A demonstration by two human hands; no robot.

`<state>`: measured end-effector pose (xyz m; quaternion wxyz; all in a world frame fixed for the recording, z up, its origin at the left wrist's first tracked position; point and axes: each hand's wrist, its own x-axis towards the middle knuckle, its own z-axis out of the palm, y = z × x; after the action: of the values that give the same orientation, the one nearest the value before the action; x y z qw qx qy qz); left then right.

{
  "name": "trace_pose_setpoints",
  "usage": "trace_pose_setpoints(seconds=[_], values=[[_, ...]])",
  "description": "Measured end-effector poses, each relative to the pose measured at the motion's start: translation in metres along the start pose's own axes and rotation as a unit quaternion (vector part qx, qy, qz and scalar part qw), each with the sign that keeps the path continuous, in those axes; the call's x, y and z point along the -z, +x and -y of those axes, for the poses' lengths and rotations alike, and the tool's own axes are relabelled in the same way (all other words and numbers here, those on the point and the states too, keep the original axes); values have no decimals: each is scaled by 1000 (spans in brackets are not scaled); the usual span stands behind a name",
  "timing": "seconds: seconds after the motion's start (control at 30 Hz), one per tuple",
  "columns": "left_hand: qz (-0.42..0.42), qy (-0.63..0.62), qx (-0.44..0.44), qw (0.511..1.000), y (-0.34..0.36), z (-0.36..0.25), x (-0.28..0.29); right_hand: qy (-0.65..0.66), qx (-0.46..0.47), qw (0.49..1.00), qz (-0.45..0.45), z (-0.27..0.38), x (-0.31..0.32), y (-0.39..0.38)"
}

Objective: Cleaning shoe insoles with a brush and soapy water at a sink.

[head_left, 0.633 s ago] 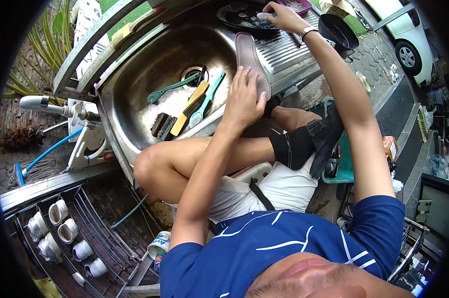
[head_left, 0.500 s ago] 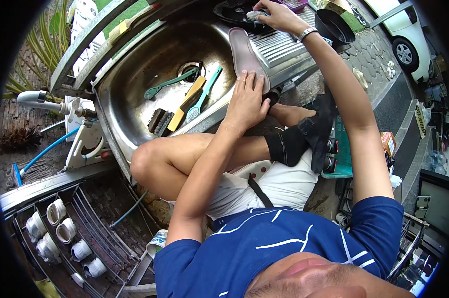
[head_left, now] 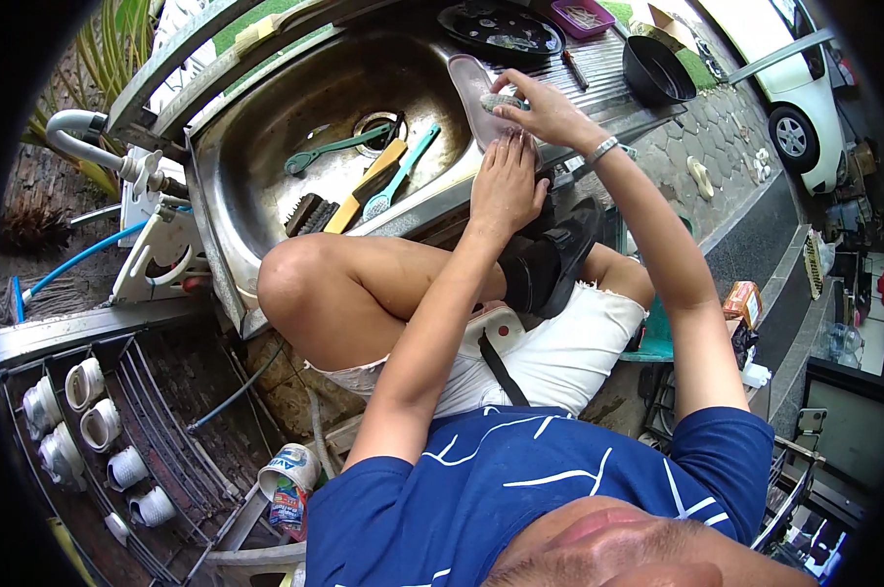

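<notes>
My left hand lies with extended fingers on the lower end of a translucent pinkish-grey insole at the sink's right rim. Just above those fingers, my right hand grips a small pale object, perhaps a brush or pad, over the insole. In the steel sink lie a teal-handled brush, a light-blue brush, a yellow-handled tool and dark bristle brushes.
A black oval tray, purple container, orange-tipped tool and black pan are on or beside the drainboard. A faucet stands left; several white shoes sit on a lower-left rack. A car is parked at upper right.
My right hand has come down and left from the black tray, carrying the small pale object to the insole. My left hand has shifted slightly right. The dark footwear by my legs has shifted left.
</notes>
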<state>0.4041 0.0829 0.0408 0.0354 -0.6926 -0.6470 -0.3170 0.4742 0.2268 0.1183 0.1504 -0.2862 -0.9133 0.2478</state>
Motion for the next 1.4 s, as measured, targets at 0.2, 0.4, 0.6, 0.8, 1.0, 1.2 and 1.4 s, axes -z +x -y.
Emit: trace_pose_setpoints(seconds=[0.2, 0.4, 0.6, 0.8, 1.0, 1.2, 1.4], values=[[20, 47, -5, 999, 2, 2, -9, -31, -19, 998, 46, 6, -25, -7], [-17, -24, 16, 999, 7, 1, -2, -139, -46, 989, 31, 20, -23, 15], [-15, -81, 26, 996, 7, 1, 2, -117, -102, 982, 103, 12, -13, 19], [-6, -73, 52, 996, 1, 0, 1, -125, -108, 977, 134, 27, -15, -1], [-40, -105, 47, 993, 4, 0, -1, -156, -59, 985, 36, 22, -25, 14], [-58, -92, 59, 992, 5, -12, 6, -132, -102, 984, 57, 24, -22, -9], [-37, -104, 88, 990, 1, -6, -1, -153, -78, 975, 143, 31, -17, -8]])
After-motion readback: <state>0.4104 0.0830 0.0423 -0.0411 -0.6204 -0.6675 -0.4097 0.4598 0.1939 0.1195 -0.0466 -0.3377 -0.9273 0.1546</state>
